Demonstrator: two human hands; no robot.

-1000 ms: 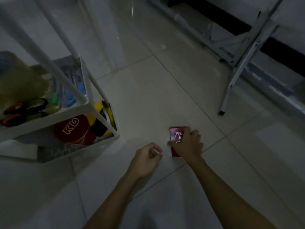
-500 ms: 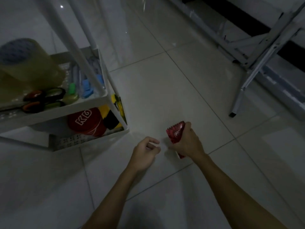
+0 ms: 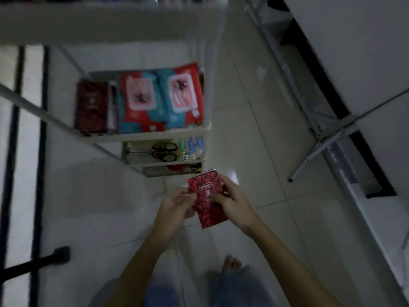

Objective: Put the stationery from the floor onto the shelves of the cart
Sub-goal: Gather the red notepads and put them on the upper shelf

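Observation:
A small red spiral notepad is held up in the air between both hands, just in front of the white cart. My right hand grips its right edge, thumb on the cover. My left hand pinches its left edge. The cart's upper visible shelf holds red and blue packets and a dark red box. The shelf below carries scissors and small coloured items. On the lowest shelf, only a red thing peeks out.
A folding table's metal legs stand to the right, along a white wall. A dark-striped mat and a black bar lie at the left. My bare foot rests on the tiled floor below the hands.
The notepad was lifted off the floor by my right hand and my left hand has joined it. The view has risen from floor level to above the cart.

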